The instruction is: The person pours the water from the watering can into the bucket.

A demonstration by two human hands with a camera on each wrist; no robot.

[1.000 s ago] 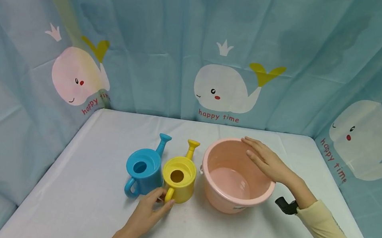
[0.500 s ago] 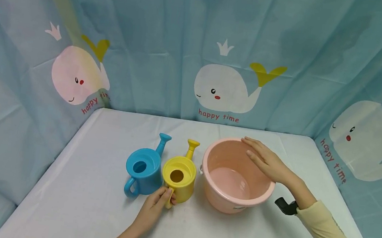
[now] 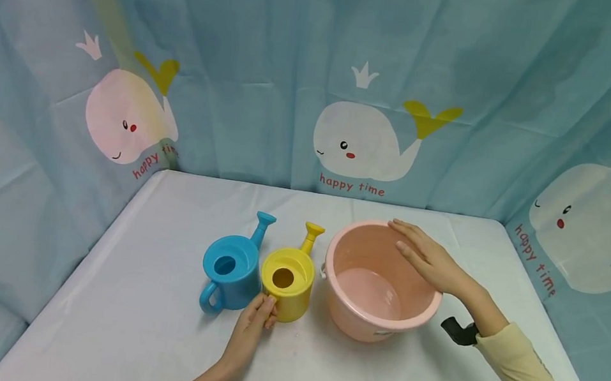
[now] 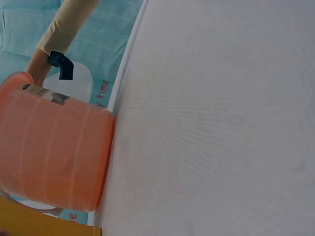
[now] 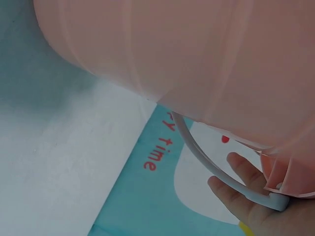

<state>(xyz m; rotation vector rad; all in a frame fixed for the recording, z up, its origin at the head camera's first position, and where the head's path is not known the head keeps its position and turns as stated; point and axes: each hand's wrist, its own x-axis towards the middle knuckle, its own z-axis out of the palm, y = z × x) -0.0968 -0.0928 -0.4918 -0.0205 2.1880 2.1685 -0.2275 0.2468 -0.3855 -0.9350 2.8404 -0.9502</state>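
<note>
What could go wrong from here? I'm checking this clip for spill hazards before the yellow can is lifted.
The left hand grips the yellow watering can by its handle, right beside the blue watering can; lifting it could knock the blue one. The pink bucket stands close on the other side, so the can could bump its rim. The right hand only rests flat on that rim, so a knock might shift the bucket.

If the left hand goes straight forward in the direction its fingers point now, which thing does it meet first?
The left hand already grips the handle of the yellow watering can, so the can's body comes first. The blue watering can stands close on its left, probably just outside that line.
</note>
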